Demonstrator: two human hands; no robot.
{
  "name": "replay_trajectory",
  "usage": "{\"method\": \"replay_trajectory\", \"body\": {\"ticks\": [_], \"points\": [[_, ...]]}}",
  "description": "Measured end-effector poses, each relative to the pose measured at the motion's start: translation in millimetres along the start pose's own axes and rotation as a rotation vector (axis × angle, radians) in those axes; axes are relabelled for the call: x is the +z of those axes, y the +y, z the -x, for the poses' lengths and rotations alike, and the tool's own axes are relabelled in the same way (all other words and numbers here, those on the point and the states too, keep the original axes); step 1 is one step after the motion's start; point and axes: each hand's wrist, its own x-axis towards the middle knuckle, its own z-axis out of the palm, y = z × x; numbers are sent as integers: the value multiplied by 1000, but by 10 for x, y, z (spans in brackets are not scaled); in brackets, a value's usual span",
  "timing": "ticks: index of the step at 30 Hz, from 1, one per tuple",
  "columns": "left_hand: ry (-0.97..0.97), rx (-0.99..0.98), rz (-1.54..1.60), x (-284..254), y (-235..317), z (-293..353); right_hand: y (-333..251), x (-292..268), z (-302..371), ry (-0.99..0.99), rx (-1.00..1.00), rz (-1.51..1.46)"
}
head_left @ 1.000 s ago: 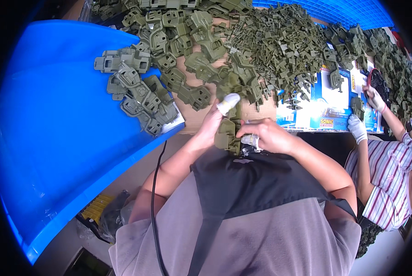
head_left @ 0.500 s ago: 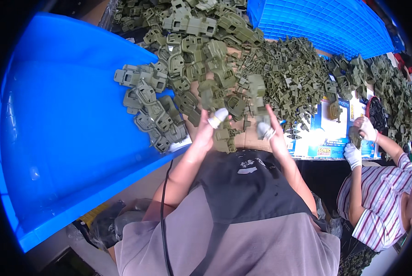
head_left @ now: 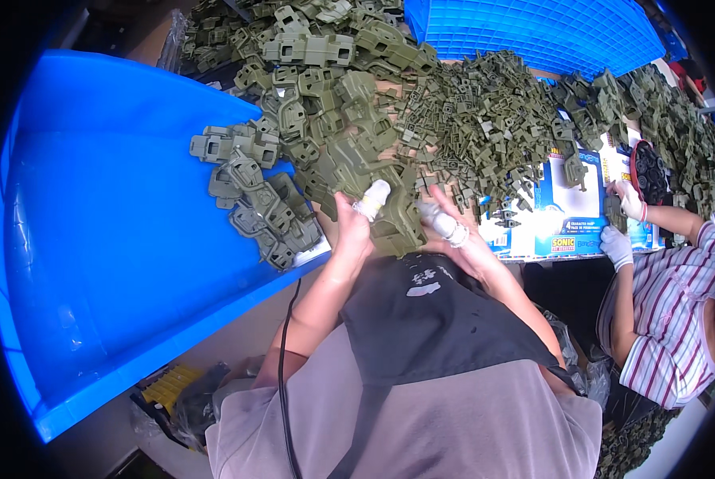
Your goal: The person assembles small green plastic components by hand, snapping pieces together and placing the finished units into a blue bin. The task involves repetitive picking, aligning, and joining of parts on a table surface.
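My left hand (head_left: 356, 223) is closed on the near left side of an olive-green moulded plastic shell (head_left: 397, 209). One of its fingers, wrapped in white, lies across the piece. At the shell's right edge is my right hand (head_left: 463, 239), its fingers bent in against it, one also wrapped in white and slightly blurred at the tip. Whether a small part sits under those fingertips is hidden. More green shells (head_left: 305, 120) lie heaped beyond my left hand, and a spread of small green parts (head_left: 477, 120) lies beyond my right.
A large blue bin (head_left: 134, 239) stands at the left, with several stacked shells (head_left: 261, 203) at its right rim. A blue basket (head_left: 533, 32) is at the back. On the right, a co-worker's gloved hands (head_left: 619, 239) handle a green part over printed cardboard (head_left: 569, 211).
My hands have come closer together around the large shell, which now shows between them. The right hand has moved down and turned inward. The whole view has shifted slightly.
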Motion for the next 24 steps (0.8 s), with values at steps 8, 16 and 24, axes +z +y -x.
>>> {"method": "replay_trajectory", "body": {"ticks": [8,16,24], "points": [[48,665,-951,-4,321,260,-358,-183,26,199,-270,1209],[-819,234,-1574,-26,177,412,-381,57,318,-242,-131,1623],[-834,181,-1545,-85,195,495,-81,-62,329,-122,-73,1249]]}}
